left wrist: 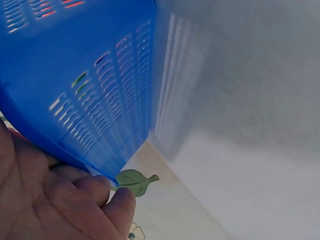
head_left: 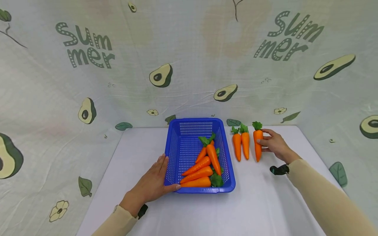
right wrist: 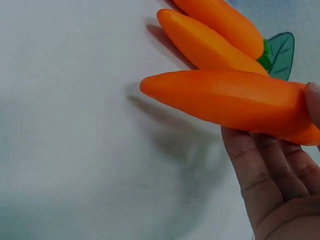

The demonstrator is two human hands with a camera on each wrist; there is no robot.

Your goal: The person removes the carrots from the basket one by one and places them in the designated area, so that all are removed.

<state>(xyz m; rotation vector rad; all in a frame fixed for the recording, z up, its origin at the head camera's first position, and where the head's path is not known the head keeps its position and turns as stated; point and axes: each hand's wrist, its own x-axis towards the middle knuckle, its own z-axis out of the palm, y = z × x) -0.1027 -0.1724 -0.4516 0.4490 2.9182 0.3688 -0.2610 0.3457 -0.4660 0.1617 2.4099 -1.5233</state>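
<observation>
The right hand (head_left: 276, 144) grasps an orange plastic carrot with a green leafy top (head_left: 258, 143) between thumb and fingers (right wrist: 260, 165), its tip pointing toward the person. Just to that hand's left lie two more orange carrots (head_left: 241, 142) side by side on the white table (head_left: 260, 203). The left hand (head_left: 153, 183) grips the near-left rim of the blue perforated plastic basket (head_left: 183, 147), thumb along its front edge, with five carrots (head_left: 203, 165) piled just beyond its fingertips.
</observation>
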